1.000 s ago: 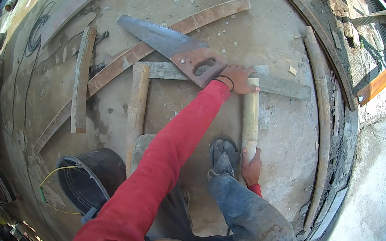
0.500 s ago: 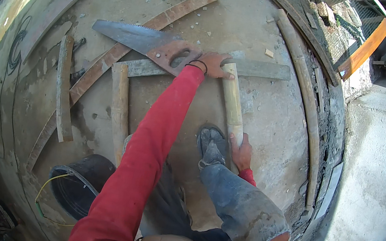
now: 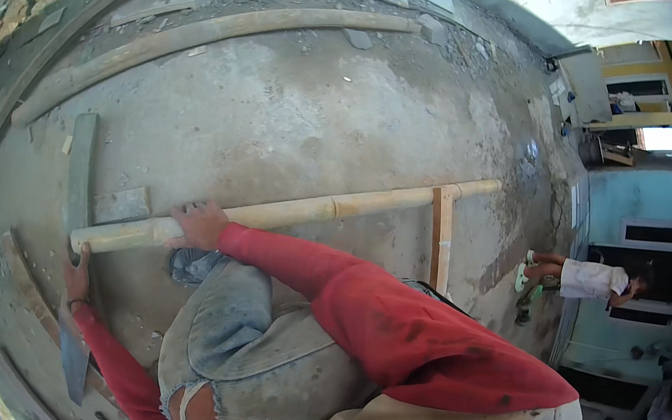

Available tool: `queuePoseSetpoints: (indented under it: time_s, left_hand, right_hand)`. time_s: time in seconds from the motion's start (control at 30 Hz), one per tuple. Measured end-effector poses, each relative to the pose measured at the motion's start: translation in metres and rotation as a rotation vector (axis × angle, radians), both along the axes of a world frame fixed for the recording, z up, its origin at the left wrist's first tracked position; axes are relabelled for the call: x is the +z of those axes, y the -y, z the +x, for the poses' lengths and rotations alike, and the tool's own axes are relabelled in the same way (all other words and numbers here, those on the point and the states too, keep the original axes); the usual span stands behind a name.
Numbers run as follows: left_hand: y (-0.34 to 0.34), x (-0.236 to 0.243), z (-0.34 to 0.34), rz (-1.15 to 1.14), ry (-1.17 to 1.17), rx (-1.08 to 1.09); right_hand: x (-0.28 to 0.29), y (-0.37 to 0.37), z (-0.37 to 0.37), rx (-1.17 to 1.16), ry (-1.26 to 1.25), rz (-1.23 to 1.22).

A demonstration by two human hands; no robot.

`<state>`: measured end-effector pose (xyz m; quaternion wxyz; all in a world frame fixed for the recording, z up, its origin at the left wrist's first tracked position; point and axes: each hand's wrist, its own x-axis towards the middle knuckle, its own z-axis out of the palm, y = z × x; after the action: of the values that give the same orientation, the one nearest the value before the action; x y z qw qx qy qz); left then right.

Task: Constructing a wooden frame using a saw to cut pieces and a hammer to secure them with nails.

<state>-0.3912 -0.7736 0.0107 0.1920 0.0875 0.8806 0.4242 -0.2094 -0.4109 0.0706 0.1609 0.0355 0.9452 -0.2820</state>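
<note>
As the pale bamboo pole (image 3: 336, 207) stretches above the concrete floor (image 3: 314, 121), its near-left end over a grey plank (image 3: 81, 166), the right hand (image 3: 201, 225) has its fingers curled around it! Over at the tip, the left hand (image 3: 77, 277) presses a thumb; how far its other fingers close, I can't tell. A saw blade (image 3: 73, 366) lies just below.

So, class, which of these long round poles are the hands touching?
The pale bamboo pole, nearest the person: the left hand is at its end, the right hand further along. The duller pole beyond lies untouched.
</note>
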Motion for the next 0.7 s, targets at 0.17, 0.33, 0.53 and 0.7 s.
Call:
queuePoseSetpoints:
  time_s: [0.17, 0.33, 0.53, 0.7]
  left_hand:
    - [-0.043, 0.001, 0.010, 0.017, 0.065, -0.052]
    - [-0.009, -0.007, 0.000, 0.150, 0.144, -0.007]
    - [-0.026, 0.031, 0.024, -0.186, -0.016, 0.152]
    - [-0.083, 0.075, 0.087, -0.633, -0.655, 0.352]
  right_hand:
    - [-0.020, -0.008, 0.036, -0.167, -0.119, 0.161]
    - [-0.005, -0.025, 0.033, 0.010, -0.023, 0.138]
    - [0.005, -0.041, 0.031, 0.070, 0.182, 0.115]
    - [0.000, -0.053, 0.035, 0.064, 0.253, 0.163]
